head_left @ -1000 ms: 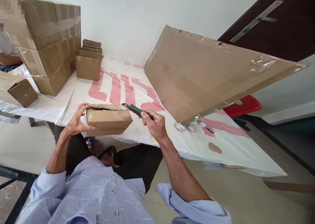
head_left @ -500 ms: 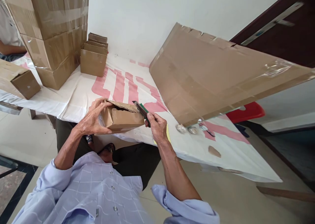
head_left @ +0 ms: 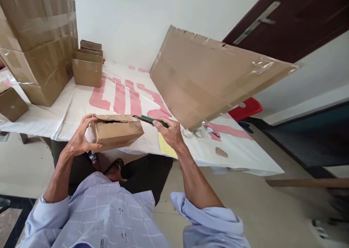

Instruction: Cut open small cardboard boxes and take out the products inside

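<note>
A small brown cardboard box [head_left: 120, 133] is held over the table's near edge, its top flap lifted with a ragged dark gap along it. My left hand [head_left: 81, 137] grips the box's left end, thumb on the near side and fingers over the top. In my right hand [head_left: 170, 131] is a green box cutter [head_left: 154, 121], its tip at the upper right corner of the box. Whether the blade touches the cardboard I cannot tell. Below that hand, a yellow sheet [head_left: 166, 146] lies at the table edge.
Tall taped cartons [head_left: 40, 52] and several small open boxes [head_left: 87, 72] stand at the left on the cloth-covered table [head_left: 68, 112]. A large cardboard sheet [head_left: 207, 73] leans at the right, beside tape rolls [head_left: 187, 133] and a cardboard scrap [head_left: 221, 152]. Behind is a red stool [head_left: 247, 109].
The view has swung right. My right hand has turned the box cutter flatter, with its tip still near the box's right corner. My left hand keeps its hold on the box.
</note>
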`<state>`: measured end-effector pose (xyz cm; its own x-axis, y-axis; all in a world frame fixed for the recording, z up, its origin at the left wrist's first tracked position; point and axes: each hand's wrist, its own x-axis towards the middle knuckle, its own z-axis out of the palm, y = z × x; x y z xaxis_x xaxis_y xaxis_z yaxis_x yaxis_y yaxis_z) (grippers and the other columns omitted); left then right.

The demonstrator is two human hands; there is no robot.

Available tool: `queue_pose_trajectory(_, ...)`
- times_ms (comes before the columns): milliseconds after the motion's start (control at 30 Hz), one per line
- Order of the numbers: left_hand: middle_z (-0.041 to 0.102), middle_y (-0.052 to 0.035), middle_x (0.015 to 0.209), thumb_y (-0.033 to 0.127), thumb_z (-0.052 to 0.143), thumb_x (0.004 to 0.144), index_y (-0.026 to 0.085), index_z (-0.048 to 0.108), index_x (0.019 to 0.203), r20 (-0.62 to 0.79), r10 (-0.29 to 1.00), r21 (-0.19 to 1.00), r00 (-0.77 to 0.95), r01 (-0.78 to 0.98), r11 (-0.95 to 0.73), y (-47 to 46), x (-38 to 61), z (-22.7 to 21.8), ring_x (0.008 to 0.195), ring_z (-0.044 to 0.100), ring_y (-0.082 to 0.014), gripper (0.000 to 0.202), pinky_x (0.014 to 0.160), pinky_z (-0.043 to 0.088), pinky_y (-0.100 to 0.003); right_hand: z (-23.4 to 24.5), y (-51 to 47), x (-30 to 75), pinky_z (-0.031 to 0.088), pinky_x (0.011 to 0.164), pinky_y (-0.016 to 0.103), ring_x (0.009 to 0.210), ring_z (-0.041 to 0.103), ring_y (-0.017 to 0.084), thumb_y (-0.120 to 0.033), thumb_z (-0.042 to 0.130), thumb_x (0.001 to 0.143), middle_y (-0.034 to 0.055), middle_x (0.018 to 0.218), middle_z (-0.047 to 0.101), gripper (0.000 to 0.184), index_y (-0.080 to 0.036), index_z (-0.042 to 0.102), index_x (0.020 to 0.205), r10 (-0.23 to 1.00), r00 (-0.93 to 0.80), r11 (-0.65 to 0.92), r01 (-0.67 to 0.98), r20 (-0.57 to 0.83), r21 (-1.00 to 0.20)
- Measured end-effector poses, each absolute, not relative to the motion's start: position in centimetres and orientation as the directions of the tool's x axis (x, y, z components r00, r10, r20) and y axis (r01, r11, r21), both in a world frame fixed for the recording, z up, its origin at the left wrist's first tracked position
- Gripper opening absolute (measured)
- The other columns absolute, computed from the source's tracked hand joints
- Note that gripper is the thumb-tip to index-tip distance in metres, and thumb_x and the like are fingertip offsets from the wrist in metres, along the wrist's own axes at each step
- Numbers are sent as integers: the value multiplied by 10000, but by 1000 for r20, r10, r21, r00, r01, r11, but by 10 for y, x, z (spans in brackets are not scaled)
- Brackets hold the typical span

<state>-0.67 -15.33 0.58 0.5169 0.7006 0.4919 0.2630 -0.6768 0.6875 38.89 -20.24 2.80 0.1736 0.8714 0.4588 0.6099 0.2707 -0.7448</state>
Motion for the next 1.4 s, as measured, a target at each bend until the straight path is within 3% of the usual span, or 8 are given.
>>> queue_pose_trajectory(133,427,-172,1673,428,953,756,302,514,1536,441,749,733,494,283,-618,-154,-11,2,1613,417,-431,903,1225,505,-652,53,-196,389,509,693,338,742,647,211,-513,747,944,40,811,752,306,-219,808,885,869,-41,387,676,493,-627)
queue_pose_trajectory(333,421,-159,1671,478,974,732,317,540,1518,423,767,753,482,285,-594,-153,-10,4,1608,428,-436,913,1224,506,-661,79,-178,371,497,770,344,799,686,211,-405,707,999,55,893,796,235,-222,836,928,840,-295,501,745,456,-440)
queue_pose_trajectory(633,441,-155,1655,463,993,710,325,576,1508,435,765,772,476,239,-588,-145,-9,-1,1595,452,-435,911,1234,501,-660,97,-168,392,411,712,330,907,694,234,-458,734,1025,51,967,818,243,-269,883,992,853,-379,469,859,359,-207)
queue_pose_trajectory(1033,450,-153,1635,414,1003,673,300,617,1437,392,799,813,455,234,-533,-143,-13,-1,1576,480,-437,864,1219,539,-639,98,-170,405,329,663,326,775,610,190,-486,764,1012,27,851,745,256,-274,870,916,852,-347,460,854,392,-244)
queue_pose_trajectory(1267,427,-152,1638,445,1019,649,290,632,1400,373,803,812,466,256,-525,-136,-16,2,1579,473,-442,858,1223,535,-648,90,-160,405,385,693,322,809,648,198,-542,795,970,14,869,771,278,-287,858,881,852,-321,454,847,413,-278)
queue_pose_trajectory(1400,444,-167,1641,496,1033,649,304,625,1473,361,838,835,409,259,-486,-133,-33,-1,1595,458,-460,940,1193,566,-620,86,-164,442,444,722,344,829,667,229,-581,788,953,30,859,777,319,-278,843,868,850,-141,357,863,508,-358)
